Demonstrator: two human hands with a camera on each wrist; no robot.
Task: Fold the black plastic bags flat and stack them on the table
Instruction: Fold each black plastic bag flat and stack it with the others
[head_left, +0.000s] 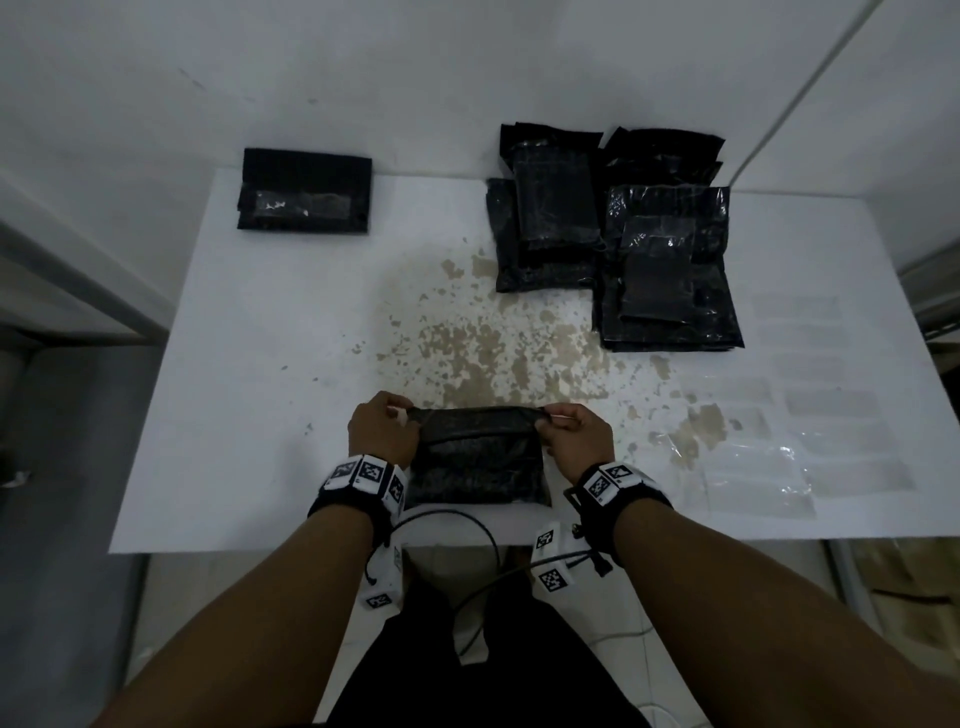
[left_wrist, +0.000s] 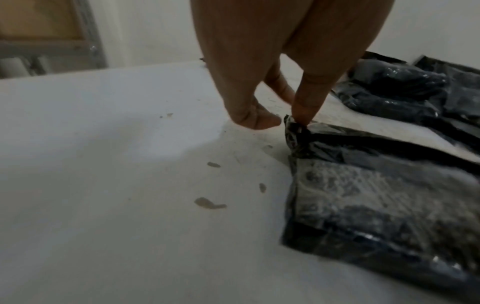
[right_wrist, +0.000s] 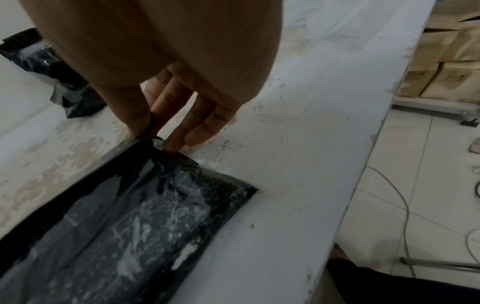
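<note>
Black film, held by its far corners

Thin, glossy black plastic bag (head_left: 475, 457) lies at the near edge of the white table (head_left: 249, 364), centred. The left hand (head_left: 382, 431) and right hand (head_left: 571, 439) each pinch a far corner. It looks light, limp and slippery; corners probably give the surest hold.

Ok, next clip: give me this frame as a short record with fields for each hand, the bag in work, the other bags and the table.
left hand: pinches the far left corner of the bag in work
right hand: pinches its far right corner
bag in work: black, lying at the near table edge, far edge lifted
folded bag: far left, alone
unfolded pile: far right, overlapping
table: white, worn brown patches at centre
</note>
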